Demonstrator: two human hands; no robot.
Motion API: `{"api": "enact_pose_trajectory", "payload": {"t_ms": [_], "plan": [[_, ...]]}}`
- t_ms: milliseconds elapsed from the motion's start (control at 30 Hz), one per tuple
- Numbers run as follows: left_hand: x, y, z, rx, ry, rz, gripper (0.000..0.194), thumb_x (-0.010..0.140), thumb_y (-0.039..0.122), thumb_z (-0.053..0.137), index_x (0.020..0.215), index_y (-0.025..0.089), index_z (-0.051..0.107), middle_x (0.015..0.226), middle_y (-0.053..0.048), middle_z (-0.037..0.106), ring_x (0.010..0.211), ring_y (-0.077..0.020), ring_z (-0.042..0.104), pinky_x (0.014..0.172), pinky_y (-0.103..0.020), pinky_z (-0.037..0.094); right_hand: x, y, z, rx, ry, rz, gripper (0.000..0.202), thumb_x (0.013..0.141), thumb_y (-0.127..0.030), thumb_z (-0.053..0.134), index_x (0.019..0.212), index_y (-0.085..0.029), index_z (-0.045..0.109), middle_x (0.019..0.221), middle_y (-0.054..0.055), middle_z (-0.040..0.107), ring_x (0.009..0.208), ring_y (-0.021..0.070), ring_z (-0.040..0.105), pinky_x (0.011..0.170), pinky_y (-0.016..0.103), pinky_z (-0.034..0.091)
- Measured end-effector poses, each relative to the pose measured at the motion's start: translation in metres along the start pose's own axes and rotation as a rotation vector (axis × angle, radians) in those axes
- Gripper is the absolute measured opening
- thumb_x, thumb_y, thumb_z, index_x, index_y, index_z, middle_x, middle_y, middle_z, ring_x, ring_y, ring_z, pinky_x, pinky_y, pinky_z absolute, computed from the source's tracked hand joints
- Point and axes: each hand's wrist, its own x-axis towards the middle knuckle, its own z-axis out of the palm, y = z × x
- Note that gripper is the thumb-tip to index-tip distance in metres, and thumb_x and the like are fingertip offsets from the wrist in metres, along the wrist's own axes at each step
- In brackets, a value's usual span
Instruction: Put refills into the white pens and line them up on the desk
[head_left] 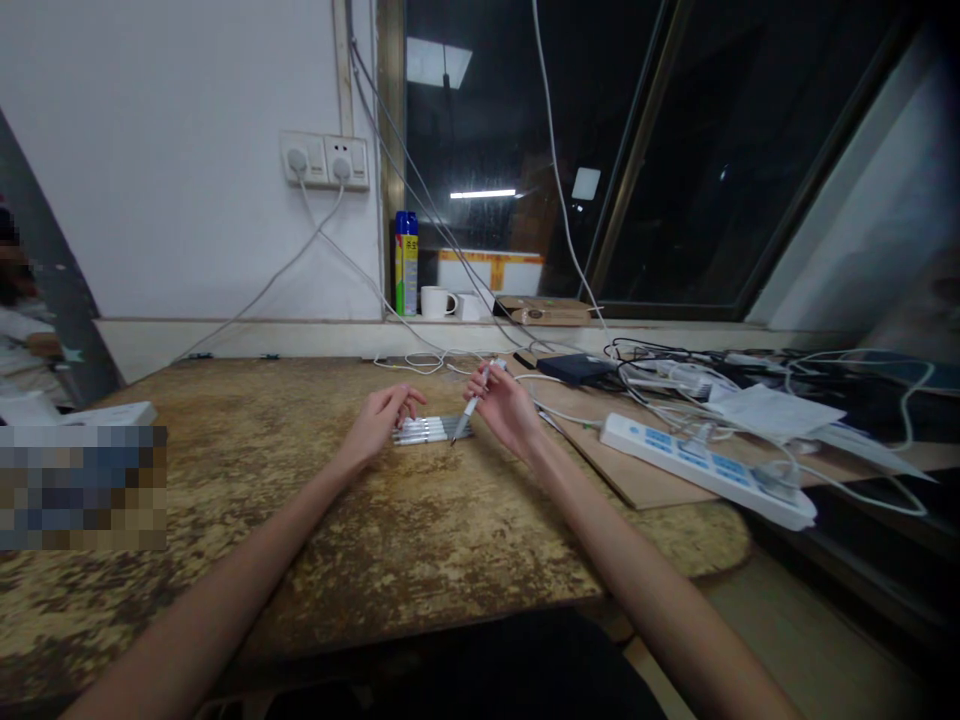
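Several white and grey pens [431,431] lie side by side on the worn wooden table [420,530]. My right hand [504,405] holds one white pen [466,416] between its fingers, tilted, with its dark tip pointing down near the right end of the row. At the left end of the row is my left hand [382,420], its fingers loosely bent and apart, with nothing visible in them. Its fingertips are close to the pens; whether they touch them I cannot tell.
On the right, a white power strip [705,470] lies by a brown board [630,470], tangled cables, papers [780,410] and a black box [576,369]. The windowsill holds a spray can [406,265], a white mug [436,301] and a cardboard box [551,311].
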Motion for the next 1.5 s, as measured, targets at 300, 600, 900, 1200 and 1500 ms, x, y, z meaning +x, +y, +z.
{"api": "enact_pose_trajectory", "payload": {"t_ms": [300,600,900,1200,1500], "plan": [[0.001,0.000,-0.008,0.075,0.086,0.007,0.049,0.096,0.053,0.045,0.089,0.015,0.074,0.068,-0.003,0.061,0.059,-0.0162,0.052,0.057,-0.027,0.040,0.002,-0.011,-0.013,0.118,0.065,-0.007,0.028,0.100,-0.038,0.040,0.075,-0.024,0.045,0.066,-0.004,0.022,0.053,0.0157,0.025,0.054,0.027,0.039],[0.004,-0.010,-0.015,0.100,0.088,-0.006,0.049,0.096,0.052,0.044,0.089,0.013,0.073,0.069,-0.003,0.061,0.058,-0.0157,0.050,0.055,-0.026,0.037,0.002,-0.013,-0.013,0.157,0.036,-0.033,0.021,0.098,-0.032,0.042,0.082,-0.023,0.052,0.064,-0.004,0.023,0.054,0.0145,0.028,0.054,0.025,0.040],[0.005,-0.022,-0.021,0.137,0.109,-0.043,0.049,0.095,0.053,0.045,0.088,0.015,0.075,0.068,-0.003,0.063,0.055,-0.0154,0.051,0.052,-0.026,0.038,0.001,-0.017,-0.014,0.152,0.063,-0.078,0.023,0.098,-0.037,0.041,0.082,-0.024,0.054,0.066,-0.004,0.022,0.055,0.0157,0.028,0.055,0.026,0.040],[0.006,-0.023,-0.021,0.130,0.093,-0.055,0.048,0.094,0.052,0.045,0.087,0.014,0.074,0.068,-0.004,0.062,0.054,-0.0156,0.050,0.052,-0.026,0.038,0.000,-0.018,-0.013,0.155,0.071,-0.077,0.015,0.095,-0.030,0.045,0.089,-0.025,0.058,0.067,-0.004,0.024,0.056,0.0163,0.028,0.056,0.027,0.040],[0.006,-0.022,-0.020,0.126,0.085,-0.057,0.048,0.093,0.053,0.046,0.086,0.015,0.074,0.068,-0.003,0.063,0.053,-0.0158,0.050,0.052,-0.027,0.037,-0.001,-0.021,-0.013,0.129,0.081,-0.085,0.020,0.096,-0.038,0.044,0.088,-0.026,0.058,0.066,-0.004,0.024,0.056,0.0161,0.029,0.058,0.028,0.042]]}}
